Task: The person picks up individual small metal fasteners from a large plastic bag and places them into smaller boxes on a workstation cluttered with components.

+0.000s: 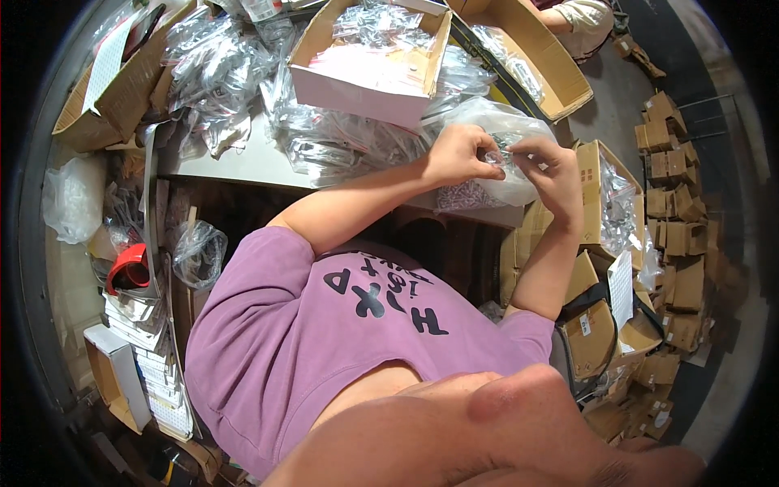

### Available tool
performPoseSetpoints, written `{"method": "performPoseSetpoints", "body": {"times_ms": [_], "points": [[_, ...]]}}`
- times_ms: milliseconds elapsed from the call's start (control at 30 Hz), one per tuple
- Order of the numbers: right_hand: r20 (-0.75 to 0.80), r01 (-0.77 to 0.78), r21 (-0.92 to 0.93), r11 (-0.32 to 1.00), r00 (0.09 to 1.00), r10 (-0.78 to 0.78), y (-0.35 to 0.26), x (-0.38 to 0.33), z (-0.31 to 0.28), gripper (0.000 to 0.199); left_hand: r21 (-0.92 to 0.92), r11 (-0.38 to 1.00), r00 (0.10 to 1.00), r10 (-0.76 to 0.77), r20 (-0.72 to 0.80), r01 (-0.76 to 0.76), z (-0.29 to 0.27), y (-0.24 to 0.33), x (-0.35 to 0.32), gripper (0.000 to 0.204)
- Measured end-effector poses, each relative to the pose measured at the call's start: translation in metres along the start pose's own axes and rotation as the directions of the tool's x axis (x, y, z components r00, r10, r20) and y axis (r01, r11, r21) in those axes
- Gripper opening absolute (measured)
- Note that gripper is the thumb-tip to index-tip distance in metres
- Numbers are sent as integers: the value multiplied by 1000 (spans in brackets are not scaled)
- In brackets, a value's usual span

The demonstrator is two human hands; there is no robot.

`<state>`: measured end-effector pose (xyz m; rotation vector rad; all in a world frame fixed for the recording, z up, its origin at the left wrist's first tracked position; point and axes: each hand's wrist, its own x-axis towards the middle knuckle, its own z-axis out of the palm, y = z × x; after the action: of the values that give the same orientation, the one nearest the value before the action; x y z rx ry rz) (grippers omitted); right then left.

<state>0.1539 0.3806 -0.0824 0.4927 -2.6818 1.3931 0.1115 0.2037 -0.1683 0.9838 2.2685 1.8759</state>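
Observation:
My left hand point(461, 157) is closed in a pinch above the front edge of the table, thumb against fingertips. Facing it, my right hand point(552, 170) is also curled, with thumb and forefinger close together. Something small and shiny shows at the fingers of both hands, too small to name. Behind and below them lies a large translucent plastic bag point(526, 123), its mouth spread, with small metallic bits visible between my hands. A clear bag of small pinkish pieces point(466, 196) rests at the table edge under my left hand.
Piles of small clear bags point(223, 77) cover the table point(207, 166). An open carton point(357, 96) holds more bags; another carton point(560, 97) stands right of it, near another person's arm point(560, 18). At my right is a carton of bags point(604, 154); at left, a red roll point(130, 268).

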Motion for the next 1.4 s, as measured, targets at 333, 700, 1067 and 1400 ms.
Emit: {"method": "performPoseSetpoints", "body": {"times_ms": [333, 700, 1067, 1400], "points": [[69, 33, -13, 999, 997, -32, 0, 4, 6, 18, 1, 1000, 1000, -21, 12, 21, 0, 0, 1, 31], [184, -52, -754, 655, 940, 286, 18, 23, 35, 17, 12, 999, 999, 32, 1, -32, 1, -6, -1, 31], [148, -42, -619, 784, 974, 170, 19, 16, 32, 11, -26, 999, 999, 34, 23, -34, -1, -4, -1, 30], [-82, -51, -142, 989, 996, 40, 11, 3, 12, 10, 17, 1000, 1000, 20, 20, -20, -2, -1, 0, 32]]}}
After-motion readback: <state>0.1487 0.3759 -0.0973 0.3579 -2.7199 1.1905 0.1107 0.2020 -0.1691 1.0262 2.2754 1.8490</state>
